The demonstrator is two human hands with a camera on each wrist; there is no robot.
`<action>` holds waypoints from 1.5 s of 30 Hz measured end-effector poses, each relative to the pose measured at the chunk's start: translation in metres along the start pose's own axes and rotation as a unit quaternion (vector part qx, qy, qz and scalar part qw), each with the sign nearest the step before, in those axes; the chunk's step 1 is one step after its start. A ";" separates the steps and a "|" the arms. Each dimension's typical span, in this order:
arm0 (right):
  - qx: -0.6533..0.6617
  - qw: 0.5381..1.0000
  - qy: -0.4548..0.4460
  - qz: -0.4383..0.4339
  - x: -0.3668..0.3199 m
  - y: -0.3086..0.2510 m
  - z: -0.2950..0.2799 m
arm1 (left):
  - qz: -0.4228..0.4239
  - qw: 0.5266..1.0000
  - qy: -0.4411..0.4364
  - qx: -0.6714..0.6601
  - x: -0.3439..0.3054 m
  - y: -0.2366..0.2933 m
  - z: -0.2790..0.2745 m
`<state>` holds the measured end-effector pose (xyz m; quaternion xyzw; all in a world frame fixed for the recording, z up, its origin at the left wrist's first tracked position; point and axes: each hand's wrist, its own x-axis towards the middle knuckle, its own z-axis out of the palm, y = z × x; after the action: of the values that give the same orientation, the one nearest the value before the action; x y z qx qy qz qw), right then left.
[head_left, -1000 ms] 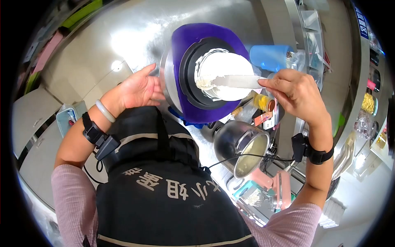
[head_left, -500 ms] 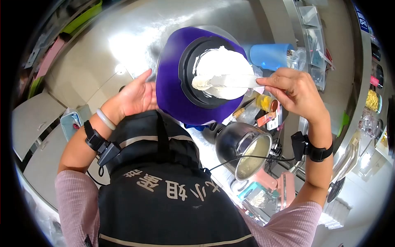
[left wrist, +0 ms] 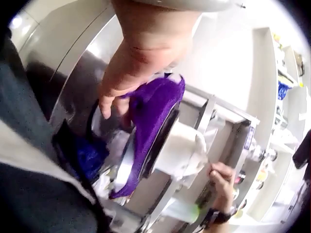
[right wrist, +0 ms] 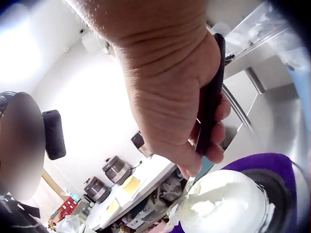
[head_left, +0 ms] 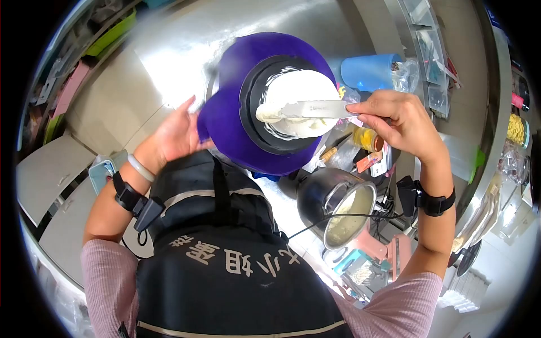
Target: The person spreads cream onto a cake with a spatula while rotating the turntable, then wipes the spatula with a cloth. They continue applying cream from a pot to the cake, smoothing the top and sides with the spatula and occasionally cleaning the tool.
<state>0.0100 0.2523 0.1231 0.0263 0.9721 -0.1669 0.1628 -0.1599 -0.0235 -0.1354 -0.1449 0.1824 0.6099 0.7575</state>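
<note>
White cake (head_left: 298, 84) on a black plate (head_left: 248, 107); right hand (head_left: 397, 121) pinches a spatula (head_left: 321, 109); left hand (head_left: 177, 135), fingers loose, at the left edge of a purple mat (head_left: 224, 132).

the cake (head_left: 298, 87) sits on a round board (head_left: 249, 110) above a mat (head_left: 228, 135), with a spatula (head_left: 321, 109) over it. toward the right edge of the surface (head_left: 304, 22) is a container (head_left: 366, 73); a jar (head_left: 365, 139) lies between it and the bowl (head_left: 314, 197), nearest the person.

A blue container (head_left: 369, 73) sits near a yellow-filled jar (head_left: 365, 138), a pink appliance (head_left: 400, 252) farther off.
</note>
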 end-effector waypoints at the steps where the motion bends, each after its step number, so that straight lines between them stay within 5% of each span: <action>1: 0.006 1.000 -0.001 0.009 0.000 0.001 0.000 | -0.085 0.995 -0.034 0.025 0.000 -0.003 -0.001; 3: 0.007 1.000 0.003 0.005 -0.001 0.004 0.001 | -0.094 0.993 -0.017 0.072 -0.001 0.007 -0.004; 5: 0.012 1.000 0.006 0.006 -0.004 0.008 0.003 | 0.075 0.997 0.010 0.016 -0.001 0.019 0.003; 7: 0.029 0.999 0.001 0.013 -0.004 0.010 0.003 | 0.066 0.998 0.007 -0.011 0.004 0.012 -0.004; 9: 0.047 0.999 0.002 0.015 -0.005 0.011 0.003 | -0.108 0.994 -0.005 0.020 0.005 0.000 -0.010; 11: 0.066 0.998 0.004 0.020 -0.005 0.014 0.004 | -0.074 0.996 0.033 0.034 0.001 0.008 0.002; 13: 0.096 0.995 0.004 0.027 -0.007 0.016 0.005 | 0.079 0.996 -0.031 0.030 0.002 0.022 -0.007; 14: 0.098 0.995 0.005 0.028 -0.008 0.017 0.006 | 0.053 0.998 0.003 0.024 0.002 0.018 -0.002; 15: 0.107 0.994 0.000 0.031 -0.008 0.017 0.005 | -0.025 0.987 -0.140 -0.070 0.007 0.009 -0.018; 17: 0.115 0.993 -0.001 0.032 -0.006 0.019 0.005 | -0.127 0.988 -0.045 0.070 0.006 0.004 -0.017; 19: 0.134 0.991 0.005 0.030 -0.009 0.021 0.008 | -0.077 0.993 -0.081 0.036 0.007 0.015 -0.023; 21: 0.144 0.989 0.002 0.039 -0.011 0.022 0.008 | 0.088 0.995 0.045 -0.029 0.004 0.020 0.004; 23: 0.158 0.987 -0.003 0.039 -0.009 0.024 0.010 | -0.031 0.979 -0.192 -0.058 0.009 0.007 -0.019; 25: 0.156 0.987 0.010 0.025 -0.010 0.027 0.011 | -0.105 0.993 0.013 0.043 0.002 0.006 -0.006; 26: 0.157 0.987 0.011 0.025 -0.010 0.028 0.011 | -0.106 0.993 0.014 0.044 -0.002 0.014 0.004; 28: 0.171 0.985 -0.002 0.030 -0.012 0.030 0.011 | 0.073 0.995 0.074 -0.002 -0.004 0.026 0.016; 31: 0.167 0.986 0.007 0.016 -0.011 0.036 0.013 | -0.032 0.994 -0.022 -0.100 0.000 0.011 0.007; 32: 0.166 0.986 0.010 0.013 -0.011 0.037 0.013 | -0.103 0.994 -0.015 -0.027 0.001 0.006 -0.002; 37: 0.196 0.978 -0.003 0.071 -0.015 0.038 0.010 | 0.068 0.994 0.058 -0.066 -0.003 0.022 0.013; 40: 0.220 0.974 0.010 0.054 -0.017 0.043 0.014 | -0.117 0.993 -0.002 -0.007 0.003 0.007 -0.004; 41: 0.219 0.974 0.013 0.053 -0.017 0.045 0.014 | -0.116 0.993 -0.002 -0.004 0.003 0.013 -0.013; 43: 0.227 0.972 0.016 0.056 -0.020 0.047 0.016 | 0.042 0.997 -0.069 -0.005 0.006 0.027 -0.024; 44: 0.227 0.972 0.018 0.057 -0.021 0.048 0.017 | 0.113 0.987 0.112 -0.029 -0.002 0.023 0.030; 45: 0.228 0.972 0.018 0.056 -0.021 0.049 0.017 | 0.112 0.987 0.111 -0.026 -0.002 0.017 0.031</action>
<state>0.0400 0.2933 0.0993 0.1198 0.9082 -0.3742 0.1440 -0.1736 -0.0082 -0.1065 -0.2098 0.2644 0.6757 0.6554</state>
